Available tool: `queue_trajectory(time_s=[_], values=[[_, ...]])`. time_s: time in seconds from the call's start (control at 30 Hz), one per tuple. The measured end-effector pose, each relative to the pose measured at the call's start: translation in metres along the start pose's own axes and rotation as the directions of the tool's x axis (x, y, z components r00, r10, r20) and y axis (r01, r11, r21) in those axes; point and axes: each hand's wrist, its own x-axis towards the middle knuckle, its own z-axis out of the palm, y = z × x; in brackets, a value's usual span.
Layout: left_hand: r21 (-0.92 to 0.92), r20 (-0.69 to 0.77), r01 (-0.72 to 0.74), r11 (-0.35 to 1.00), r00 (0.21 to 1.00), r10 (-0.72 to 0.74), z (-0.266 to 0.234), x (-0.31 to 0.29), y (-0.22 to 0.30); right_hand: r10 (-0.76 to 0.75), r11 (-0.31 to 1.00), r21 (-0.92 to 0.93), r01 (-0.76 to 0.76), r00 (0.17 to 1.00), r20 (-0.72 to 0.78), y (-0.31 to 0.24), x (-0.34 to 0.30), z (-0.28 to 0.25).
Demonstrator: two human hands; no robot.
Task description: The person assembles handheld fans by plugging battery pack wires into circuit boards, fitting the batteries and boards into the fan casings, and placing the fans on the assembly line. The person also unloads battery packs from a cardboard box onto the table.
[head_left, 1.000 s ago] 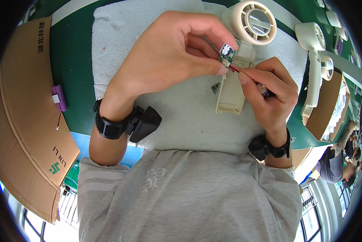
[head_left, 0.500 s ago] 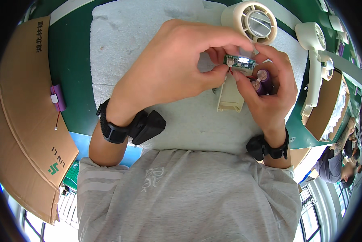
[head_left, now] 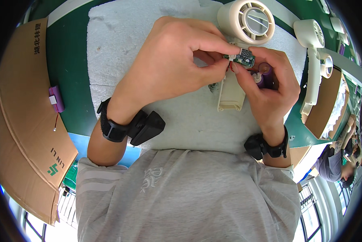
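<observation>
A small green circuit board (head_left: 247,61) is held up between my two hands over a cream handheld fan (head_left: 228,18). My left hand (head_left: 171,60) pinches the board's left end, at a white plug with thin red wires (head_left: 231,67). My right hand (head_left: 273,90) steadies the right side with thumb and index finger. Purple battery cells (head_left: 266,74) rest in the curl of that right hand. Below the board, the fan's open handle shell (head_left: 231,97) points toward me. The upper handle is partly hidden behind my fingers.
The fan lies on a white foam sheet (head_left: 120,36) over a green table. At left, a wired purple battery (head_left: 57,99) lies against a cardboard box (head_left: 23,121). More cream fans (head_left: 312,60) and an open carton (head_left: 324,109) are at right. Another person sits far right.
The lit display on the board has gone dark. The board has tilted, showing more of its component face, and my left fingers have shifted slightly on it.
</observation>
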Motion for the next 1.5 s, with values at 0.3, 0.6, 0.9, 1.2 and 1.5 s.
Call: queue_trajectory(time_s=[0.3,0.6,0.9,1.2,1.5], values=[[0.070,-0.037,-0.025,0.997,0.999,0.027,0.004,-0.002,-0.001,-0.042,0.998,-0.049,0.042,0.999,-0.005,0.001,0.002,-0.002],[0.108,-0.040,-0.031,0.994,0.999,0.036,0.004,-0.001,0.001,0.009,1.000,0.008,-0.009,1.000,0.000,-0.001,0.003,0.001],[-0.025,-0.049,0.077,0.997,0.996,-0.078,0.021,0.000,0.005,0.402,0.879,0.256,-0.402,0.914,0.053,-0.013,0.003,-0.001],[0.043,-0.049,0.150,0.988,0.988,-0.148,0.024,-0.002,0.011,0.263,0.959,0.089,-0.270,0.961,0.083,-0.011,0.005,-0.013],[-0.127,0.073,0.219,0.967,0.975,-0.211,0.018,-0.001,0.009,0.319,0.935,0.123,-0.334,0.939,0.125,-0.006,0.006,-0.017]])
